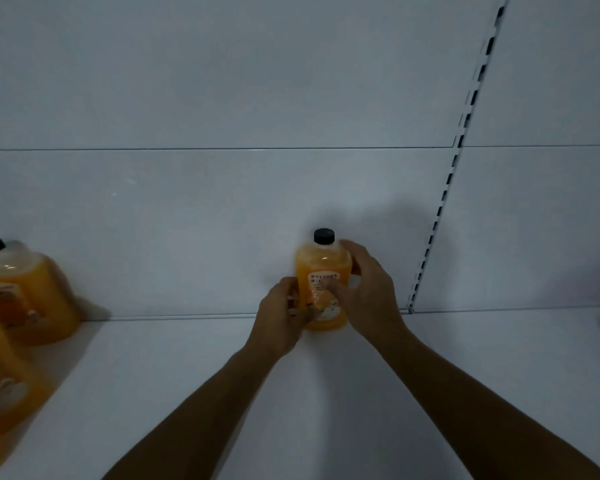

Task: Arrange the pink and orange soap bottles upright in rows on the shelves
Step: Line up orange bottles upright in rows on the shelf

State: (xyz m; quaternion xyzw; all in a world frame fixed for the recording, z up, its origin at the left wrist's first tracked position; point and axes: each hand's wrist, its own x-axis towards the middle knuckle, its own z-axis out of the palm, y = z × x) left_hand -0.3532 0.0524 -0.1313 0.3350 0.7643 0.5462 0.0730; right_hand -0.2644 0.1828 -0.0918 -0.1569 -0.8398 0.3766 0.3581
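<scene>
Both bare forearms rise from the bottom edge of the frame and converge toward its centre, the left from lower left, the right from lower right. The left hand (284, 315) sits slightly lower, its back toward the camera, fingers curled round the lower left side of the orange bottle (323, 271). The right hand (364, 289) reaches higher, fingers wrapped over the bottle's right shoulder and thumb laid across the label front. Both wrists are nearly straight, and the hands almost meet in front of the bottle
</scene>
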